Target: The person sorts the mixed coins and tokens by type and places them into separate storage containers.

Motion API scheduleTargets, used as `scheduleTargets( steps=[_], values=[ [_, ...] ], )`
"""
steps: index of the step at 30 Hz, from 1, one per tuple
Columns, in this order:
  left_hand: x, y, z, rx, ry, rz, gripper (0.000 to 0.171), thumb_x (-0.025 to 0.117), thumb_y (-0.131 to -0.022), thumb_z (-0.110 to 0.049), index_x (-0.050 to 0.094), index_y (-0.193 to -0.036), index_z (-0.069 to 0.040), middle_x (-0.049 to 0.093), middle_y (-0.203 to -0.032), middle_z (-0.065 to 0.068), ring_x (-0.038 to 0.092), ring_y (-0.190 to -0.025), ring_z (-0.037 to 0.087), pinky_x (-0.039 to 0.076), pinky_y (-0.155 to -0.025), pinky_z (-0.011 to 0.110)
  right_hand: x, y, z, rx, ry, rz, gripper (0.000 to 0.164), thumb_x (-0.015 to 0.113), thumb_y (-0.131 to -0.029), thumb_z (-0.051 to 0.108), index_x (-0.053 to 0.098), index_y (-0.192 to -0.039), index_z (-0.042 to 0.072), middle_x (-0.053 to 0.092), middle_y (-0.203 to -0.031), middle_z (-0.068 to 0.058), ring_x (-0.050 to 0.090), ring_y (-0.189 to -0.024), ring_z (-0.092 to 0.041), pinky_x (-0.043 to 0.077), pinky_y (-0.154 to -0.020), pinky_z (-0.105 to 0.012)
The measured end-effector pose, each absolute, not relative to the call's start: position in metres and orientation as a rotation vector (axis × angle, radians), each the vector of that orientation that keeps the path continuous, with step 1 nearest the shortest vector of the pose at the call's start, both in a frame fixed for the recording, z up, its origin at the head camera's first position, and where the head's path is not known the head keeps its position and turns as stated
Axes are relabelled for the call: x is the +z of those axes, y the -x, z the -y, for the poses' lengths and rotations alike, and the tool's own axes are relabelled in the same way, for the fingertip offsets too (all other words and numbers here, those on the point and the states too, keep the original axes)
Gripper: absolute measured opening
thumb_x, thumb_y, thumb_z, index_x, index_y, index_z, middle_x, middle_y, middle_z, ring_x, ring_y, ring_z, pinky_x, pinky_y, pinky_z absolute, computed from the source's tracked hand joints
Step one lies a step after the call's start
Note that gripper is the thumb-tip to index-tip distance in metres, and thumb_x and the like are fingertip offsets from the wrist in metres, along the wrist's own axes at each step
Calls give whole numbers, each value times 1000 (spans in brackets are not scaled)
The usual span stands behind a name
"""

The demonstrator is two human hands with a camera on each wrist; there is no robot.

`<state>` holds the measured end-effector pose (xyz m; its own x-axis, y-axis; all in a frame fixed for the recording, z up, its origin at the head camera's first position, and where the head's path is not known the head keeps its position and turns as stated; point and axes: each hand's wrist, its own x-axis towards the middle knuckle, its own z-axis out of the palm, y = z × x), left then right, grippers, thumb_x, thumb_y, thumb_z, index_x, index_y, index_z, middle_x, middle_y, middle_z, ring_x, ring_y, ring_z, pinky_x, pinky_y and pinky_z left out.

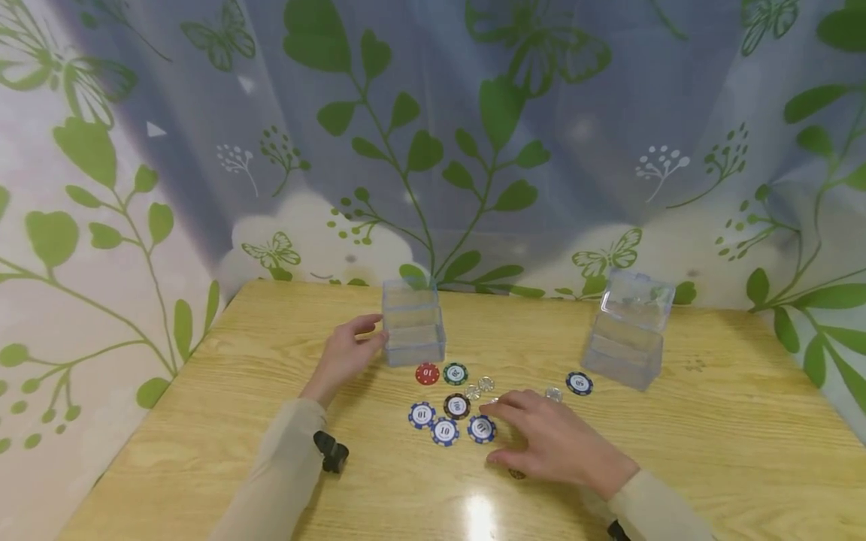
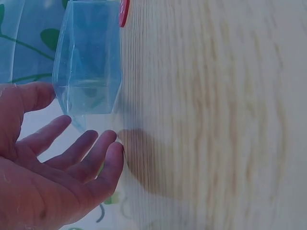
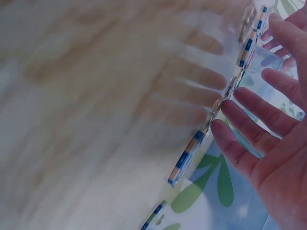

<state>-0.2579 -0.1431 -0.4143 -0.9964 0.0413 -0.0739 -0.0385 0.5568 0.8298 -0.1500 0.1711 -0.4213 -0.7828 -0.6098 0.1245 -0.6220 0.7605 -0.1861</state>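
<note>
My left hand (image 1: 346, 357) is beside a clear plastic box (image 1: 414, 355) with its lid raised. Its thumb (image 2: 41, 96) is at the box's edge, and the other fingers are spread and loosely bent. Over the loose poker chips hovers my right hand (image 1: 551, 437), fingers apart, holding nothing visible. Near it lie a blue chip (image 1: 482, 429) and a black chip (image 1: 456, 406). A small brownish piece (image 1: 517, 474) shows partly from under this hand. Close to the box are a red chip (image 1: 427, 373) and a green chip (image 1: 455, 373).
A second clear box (image 1: 622, 355), lid up, stands at the right on the wooden table (image 1: 237, 353). A dark blue chip (image 1: 579, 383) lies before it. Small clear round pieces (image 1: 473, 392) are scattered among the chips. A patterned curtain (image 1: 433, 150) hangs behind.
</note>
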Motion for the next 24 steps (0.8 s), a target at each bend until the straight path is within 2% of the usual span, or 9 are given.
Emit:
scheduleTargets(
  steps=[7, 14, 24],
  values=[
    [-417, 257, 145, 1424, -116, -2657, 60, 58, -92, -35, 35, -146, -23, 40, -146, 19, 51, -125, 39, 45, -100, 49, -421, 152, -167, 316, -1038, 2925, 61, 65, -80, 57, 56, -131, 25, 60, -124, -1, 58, -112, -21, 52, -91, -44],
    [-417, 253, 148, 1335, -262, -2613, 73, 63, -88, -43, 26, -150, -27, 31, -152, 17, 45, -130, 39, 41, -104, 52, -420, 156, -166, 320, -1046, 2918, 53, 68, -79, 54, 62, -124, 27, 61, -116, 3, 58, -104, -17, 53, -84, -39],
    [-414, 252, 147, 1298, -252, -2640, 76, 62, -88, -45, 23, -151, -25, 35, -150, 18, 47, -128, 40, 42, -103, 52, -424, 163, -162, 307, -1021, 2905, 53, 69, -76, 55, 66, -118, 23, 58, -109, 5, 55, -95, -11, 52, -77, -32]
  ],
)
